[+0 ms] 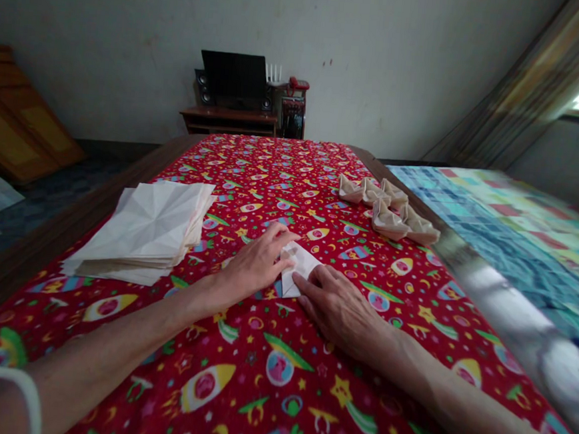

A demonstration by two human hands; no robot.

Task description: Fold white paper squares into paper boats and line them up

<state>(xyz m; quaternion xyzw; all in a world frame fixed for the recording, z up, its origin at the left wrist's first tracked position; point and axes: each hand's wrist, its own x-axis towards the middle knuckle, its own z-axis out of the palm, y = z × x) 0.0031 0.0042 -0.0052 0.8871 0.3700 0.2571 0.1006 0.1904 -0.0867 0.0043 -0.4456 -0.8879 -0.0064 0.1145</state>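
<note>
Your left hand (pixel 253 264) and right hand (pixel 337 308) lie nearly flat, fingers extended rather than closed, their tips touching the small folded paper (pixel 301 268) between them on the red printed tablecloth (pixel 276 383). Keep that paper steady under your fingertips and press evenly along any crease. Left of your fingers sits a stack of creased paper (pixel 140 232); ahead of your right fingers, a cluster of folded paper shapes (pixel 388 208).

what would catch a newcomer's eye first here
The red cloth printed with rockets and stars covers the table and fills the middle of the view. At its centre, the left hand and right hand rest on a small folded white paper. A stack of creased white sheets lies to their left, and folded paper shapes sit beyond them to the right.
</note>
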